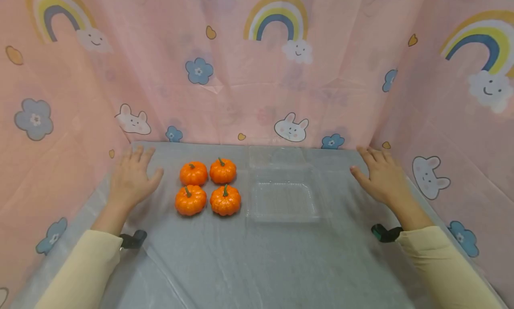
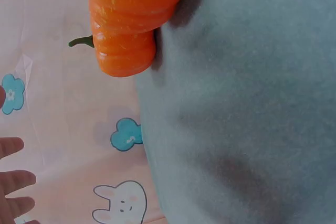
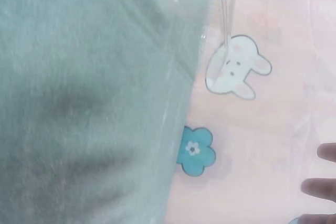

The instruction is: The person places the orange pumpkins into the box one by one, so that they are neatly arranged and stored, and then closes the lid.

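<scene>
Several small orange pumpkins with green stems stand in two rows left of centre; the front right pumpkin is beside a clear plastic container whose lid stands raised at the back. My left hand is held to the left of the pumpkins, fingers spread, touching none of them. In the left wrist view its fingertips show at the edge, apart from the pumpkins. My right hand is to the right of the container, fingers spread and holding nothing. Its fingertips show in the right wrist view.
A grey cloth covers the table. Pink printed curtains rise at the back and on both sides, close to each hand. Dark wrist-worn devices sit below both hands, at the cuffs of the cream sleeves.
</scene>
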`<move>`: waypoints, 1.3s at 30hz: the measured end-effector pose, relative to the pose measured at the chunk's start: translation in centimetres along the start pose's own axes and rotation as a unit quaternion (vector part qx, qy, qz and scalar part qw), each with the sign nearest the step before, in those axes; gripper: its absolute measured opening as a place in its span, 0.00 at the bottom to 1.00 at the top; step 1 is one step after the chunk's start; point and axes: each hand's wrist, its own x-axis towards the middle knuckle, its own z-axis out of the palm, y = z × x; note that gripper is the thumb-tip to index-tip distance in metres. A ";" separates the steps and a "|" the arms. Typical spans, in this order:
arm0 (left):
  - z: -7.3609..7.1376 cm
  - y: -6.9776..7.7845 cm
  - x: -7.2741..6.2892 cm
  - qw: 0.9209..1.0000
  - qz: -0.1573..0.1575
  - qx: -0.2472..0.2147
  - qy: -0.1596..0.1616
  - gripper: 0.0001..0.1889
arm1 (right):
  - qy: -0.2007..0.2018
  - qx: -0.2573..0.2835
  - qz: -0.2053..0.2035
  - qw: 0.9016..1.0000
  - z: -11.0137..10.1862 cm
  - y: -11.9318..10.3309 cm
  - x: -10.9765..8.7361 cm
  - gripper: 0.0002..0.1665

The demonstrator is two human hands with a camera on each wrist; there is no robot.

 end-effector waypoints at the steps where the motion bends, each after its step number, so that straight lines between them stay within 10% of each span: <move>1: 0.0 0.1 -0.1 1.000 -0.002 -0.009 -0.001 0.31 | 0.006 0.008 -0.003 1.000 0.1 -0.1 0.0 0.39; 22: 1.4 2.1 -3.7 0.989 -0.022 -0.136 -0.045 0.32 | 0.062 0.279 0.009 0.958 3.2 -2.9 -1.4 0.21; 39: 3.8 3.4 -5.2 0.962 -0.057 -0.249 -0.093 0.38 | -0.040 0.347 0.049 0.936 6.3 -4.5 -1.8 0.24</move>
